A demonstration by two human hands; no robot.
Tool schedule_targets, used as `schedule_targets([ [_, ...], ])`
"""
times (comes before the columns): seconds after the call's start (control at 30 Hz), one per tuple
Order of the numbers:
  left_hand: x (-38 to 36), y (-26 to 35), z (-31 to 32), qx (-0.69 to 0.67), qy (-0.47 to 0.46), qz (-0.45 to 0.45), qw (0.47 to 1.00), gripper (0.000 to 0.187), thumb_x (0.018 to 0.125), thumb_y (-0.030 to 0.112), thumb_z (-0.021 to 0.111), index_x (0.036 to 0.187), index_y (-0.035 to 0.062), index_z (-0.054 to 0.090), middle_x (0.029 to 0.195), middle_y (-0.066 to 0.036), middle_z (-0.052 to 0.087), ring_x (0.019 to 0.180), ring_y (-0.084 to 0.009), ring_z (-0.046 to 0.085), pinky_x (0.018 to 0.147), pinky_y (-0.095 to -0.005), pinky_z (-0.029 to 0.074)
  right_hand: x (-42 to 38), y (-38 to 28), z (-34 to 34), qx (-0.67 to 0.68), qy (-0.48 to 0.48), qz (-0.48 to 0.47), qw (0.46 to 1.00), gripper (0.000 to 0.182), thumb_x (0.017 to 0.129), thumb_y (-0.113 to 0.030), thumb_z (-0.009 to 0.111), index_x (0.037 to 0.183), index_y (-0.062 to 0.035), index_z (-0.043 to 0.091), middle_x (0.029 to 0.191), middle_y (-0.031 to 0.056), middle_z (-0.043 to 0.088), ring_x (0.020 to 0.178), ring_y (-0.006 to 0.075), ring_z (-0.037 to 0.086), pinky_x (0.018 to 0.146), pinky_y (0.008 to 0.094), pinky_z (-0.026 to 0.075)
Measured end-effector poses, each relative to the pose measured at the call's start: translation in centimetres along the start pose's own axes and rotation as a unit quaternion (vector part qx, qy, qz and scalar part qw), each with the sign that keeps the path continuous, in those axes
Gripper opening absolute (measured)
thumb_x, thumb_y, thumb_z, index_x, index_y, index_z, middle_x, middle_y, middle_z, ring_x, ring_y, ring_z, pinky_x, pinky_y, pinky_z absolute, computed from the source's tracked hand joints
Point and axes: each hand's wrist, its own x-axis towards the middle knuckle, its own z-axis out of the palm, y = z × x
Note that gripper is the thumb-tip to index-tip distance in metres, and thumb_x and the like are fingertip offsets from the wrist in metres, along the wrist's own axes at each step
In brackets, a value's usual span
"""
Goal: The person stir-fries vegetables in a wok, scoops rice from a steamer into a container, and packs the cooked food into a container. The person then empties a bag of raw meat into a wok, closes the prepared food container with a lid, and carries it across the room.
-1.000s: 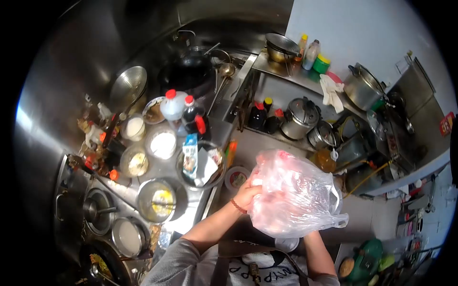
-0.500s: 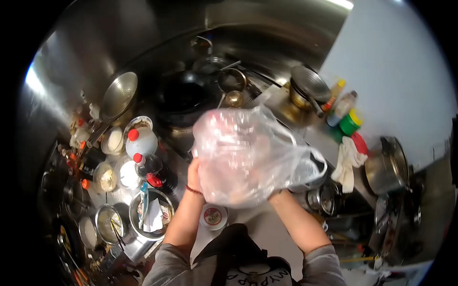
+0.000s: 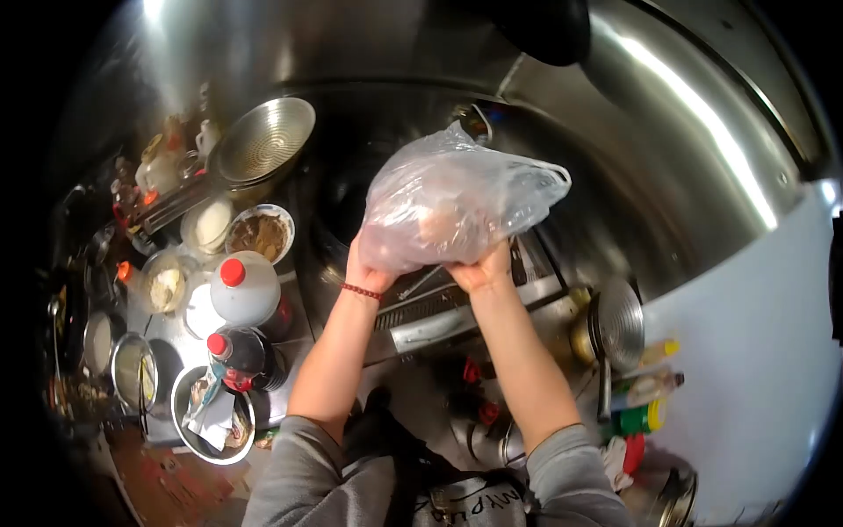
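Note:
A clear plastic bag (image 3: 443, 198) with pale pinkish contents is held up in front of me, above the stove area. What is inside cannot be made out through the crinkled plastic. My left hand (image 3: 372, 270) grips the bag's lower left side, with a red bead bracelet (image 3: 361, 291) at the wrist. Under the lower right of the bag, my right hand (image 3: 485, 269) supports it, its fingers partly hidden by the plastic. The bag's handle loop (image 3: 553, 180) sticks out to the right. Behind the bag lies a dark wok (image 3: 338, 198), mostly covered.
To the left stand a perforated strainer (image 3: 263, 140), a bowl of brown paste (image 3: 261, 235), a red-capped white jug (image 3: 246, 290), a dark bottle (image 3: 241, 358) and a metal bowl with packets (image 3: 213, 422). At right are a second strainer (image 3: 620, 323) and a green container (image 3: 639, 418).
My view has turned, and both hands have carried the bag from over the pale counter to over the stove's front. Both arms now reach further forward.

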Motion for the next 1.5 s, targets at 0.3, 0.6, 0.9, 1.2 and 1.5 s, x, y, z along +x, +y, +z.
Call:
schedule_targets([
  [0.3,0.2,0.0,0.5,0.561,0.083,0.302,0.766,0.061,0.074,0.004,0.06,0.126,0.0095,0.029,0.119,-0.013,0.037,0.107,-0.022,0.043,0.09,-0.039,0.039,11.1,-1.7,0.7,-0.082,0.125,0.127,0.981,0.06,0.079,-0.05,0.047,0.124,-0.0111,0.038,0.128,0.0126,0.037,0.118,0.0346,0.033,0.094,0.0576,0.026],
  [0.6,6.8,2.6,3.8,0.823,0.08,0.494,0.268,0.043,0.059,0.001,0.066,0.1,0.0048,0.056,0.1,-0.014,0.056,0.093,-0.0317,0.053,0.077,-0.0365,0.044,14.9,-1.3,-0.5,-0.043,0.111,0.203,0.972,0.043,0.086,-0.036,0.041,0.116,-0.0057,0.043,0.119,0.0158,0.043,0.109,0.0337,0.043,0.086,0.0503,0.043],
  [0.9,7.1,3.1,3.4,0.795,0.078,0.399,0.451,0.054,0.059,0.011,0.072,0.107,0.0019,0.05,0.097,-0.013,0.055,0.091,-0.0282,0.053,0.079,-0.034,0.042,17.7,-3.2,-1.2,-0.008,0.031,0.225,0.974,0.043,0.085,-0.034,0.044,0.115,-0.0031,0.044,0.118,0.017,0.045,0.106,0.036,0.046,0.083,0.05,0.045],
  [1.2,10.5,1.4,-2.0,0.707,0.25,0.481,0.453,0.032,0.062,-0.004,0.059,0.092,0.0046,0.049,0.066,-0.017,0.057,0.062,-0.0296,0.059,0.057,-0.0323,0.046,16.4,-1.4,1.8,0.02,0.023,0.195,0.98,0.038,0.08,-0.028,0.054,0.109,-0.0043,0.051,0.114,0.014,0.049,0.107,0.0326,0.044,0.084,0.0494,0.042],
  [1.5,10.0,6.3,2.7,0.815,0.086,0.458,0.344,0.036,0.058,-0.001,0.063,0.093,0.0047,0.053,0.094,-0.015,0.05,0.079,-0.0306,0.054,0.066,-0.0324,0.044,17.7,-2.4,1.7,0.179,0.107,0.271,0.94,0.057,0.07,-0.037,0.064,0.114,-0.005,0.048,0.126,0.0209,0.033,0.113,0.0375,0.032,0.083,0.0434,0.047],
])
